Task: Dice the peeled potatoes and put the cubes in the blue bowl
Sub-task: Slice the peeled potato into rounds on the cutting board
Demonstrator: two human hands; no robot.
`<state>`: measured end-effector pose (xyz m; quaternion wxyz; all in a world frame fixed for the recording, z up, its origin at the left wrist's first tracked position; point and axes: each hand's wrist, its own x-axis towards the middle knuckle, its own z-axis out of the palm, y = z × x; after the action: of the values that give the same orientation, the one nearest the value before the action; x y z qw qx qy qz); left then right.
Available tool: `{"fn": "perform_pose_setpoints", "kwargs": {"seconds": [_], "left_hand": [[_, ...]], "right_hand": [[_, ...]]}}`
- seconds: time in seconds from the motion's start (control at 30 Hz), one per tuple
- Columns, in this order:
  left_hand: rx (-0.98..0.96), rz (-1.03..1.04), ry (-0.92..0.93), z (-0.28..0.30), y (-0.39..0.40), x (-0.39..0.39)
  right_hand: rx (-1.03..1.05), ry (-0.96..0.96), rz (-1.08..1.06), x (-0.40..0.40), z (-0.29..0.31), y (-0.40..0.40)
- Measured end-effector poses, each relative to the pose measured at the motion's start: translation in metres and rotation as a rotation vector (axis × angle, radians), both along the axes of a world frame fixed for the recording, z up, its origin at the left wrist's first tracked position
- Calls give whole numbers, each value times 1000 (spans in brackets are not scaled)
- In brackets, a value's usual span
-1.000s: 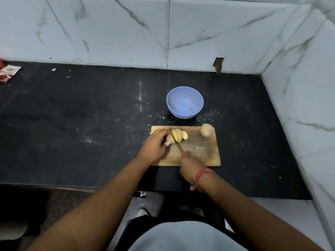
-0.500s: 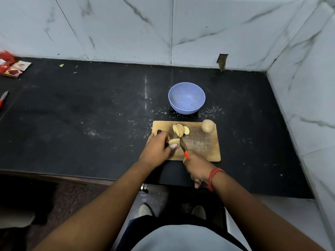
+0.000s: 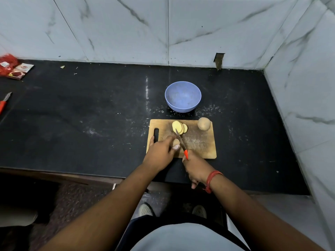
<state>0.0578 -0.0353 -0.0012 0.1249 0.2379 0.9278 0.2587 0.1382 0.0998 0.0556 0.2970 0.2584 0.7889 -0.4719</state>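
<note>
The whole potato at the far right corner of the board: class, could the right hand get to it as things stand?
Probably yes, but the right hand grips the knife; nothing lies between it and the whole potato.

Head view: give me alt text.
On a board, the left hand holds a potato piece while the right hand cuts it with a knife; slices and a whole potato lie before an empty bowl.

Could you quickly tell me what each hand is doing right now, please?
Left hand: holds the potato piece down on the cutting board.
Right hand: grips the orange-handled knife.
</note>
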Motion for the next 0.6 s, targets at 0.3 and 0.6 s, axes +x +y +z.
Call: {"fn": "perform_pose_setpoints", "kwargs": {"seconds": [0.3,0.6], "left_hand": [[80,-11,92,-11,-1,-3],[286,100,-19,-12,3,4]], "right_hand": [[139,1,96,-2,5,-2],[238,-12,169,13,11,0]]}}
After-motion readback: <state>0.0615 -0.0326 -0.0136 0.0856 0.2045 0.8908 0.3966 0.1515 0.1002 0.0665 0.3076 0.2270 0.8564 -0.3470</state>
